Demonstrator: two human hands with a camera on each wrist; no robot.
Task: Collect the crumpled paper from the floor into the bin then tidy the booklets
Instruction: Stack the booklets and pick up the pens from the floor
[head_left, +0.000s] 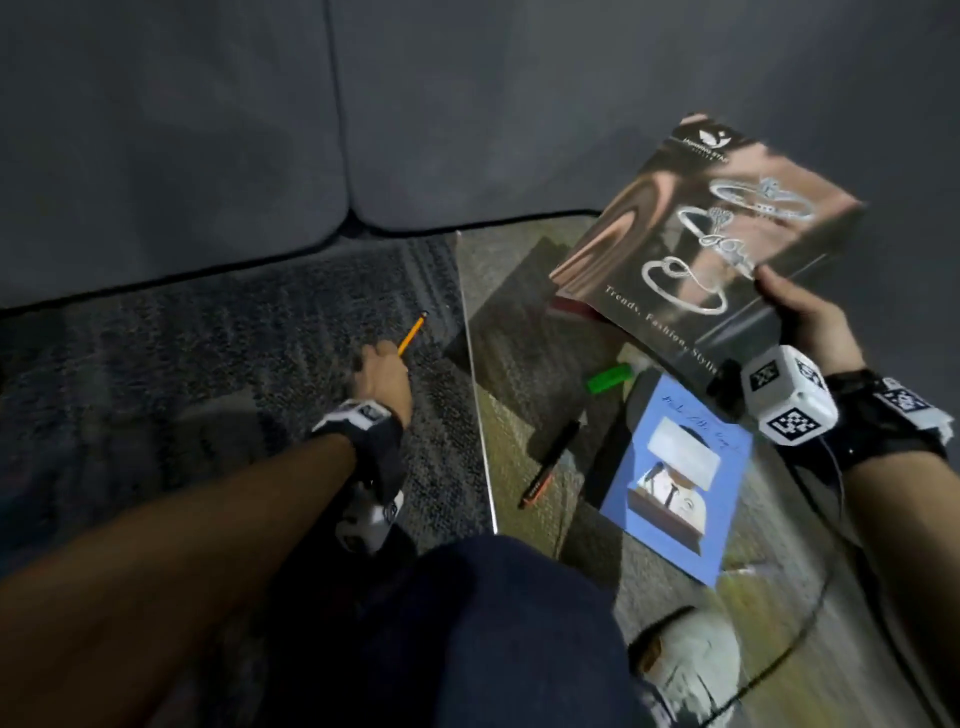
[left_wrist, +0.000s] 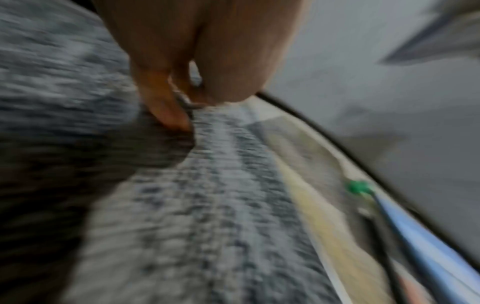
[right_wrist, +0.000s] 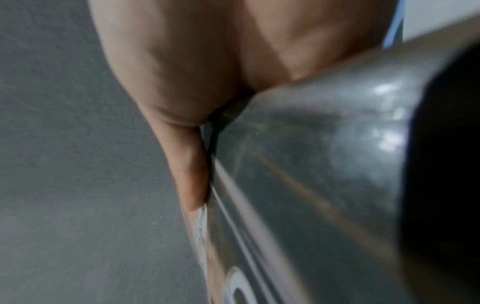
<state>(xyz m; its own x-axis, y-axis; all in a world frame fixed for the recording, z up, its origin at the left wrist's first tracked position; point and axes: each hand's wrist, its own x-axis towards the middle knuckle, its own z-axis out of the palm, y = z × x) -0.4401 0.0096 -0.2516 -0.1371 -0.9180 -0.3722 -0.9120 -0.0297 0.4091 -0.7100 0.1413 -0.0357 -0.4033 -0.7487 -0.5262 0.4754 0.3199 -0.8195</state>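
The glossy magazine is pinched at its near corner by the right hand, above the glass desk; thin, floppy, slippery, better supported underneath. A pencil is touched by the left hand, fingers curled, on carpet

"Trends, Fashion, Style" along the glossy magazine cover edge

- Sofa: plain grey.
- Carpet: mottled dark grey and white.
- Pencil: orange-yellow.
- Magazine: glossy brown-black cover, silver rings.
- Booklet: light blue.
- Marker: green.
- Pen: black, orange end.
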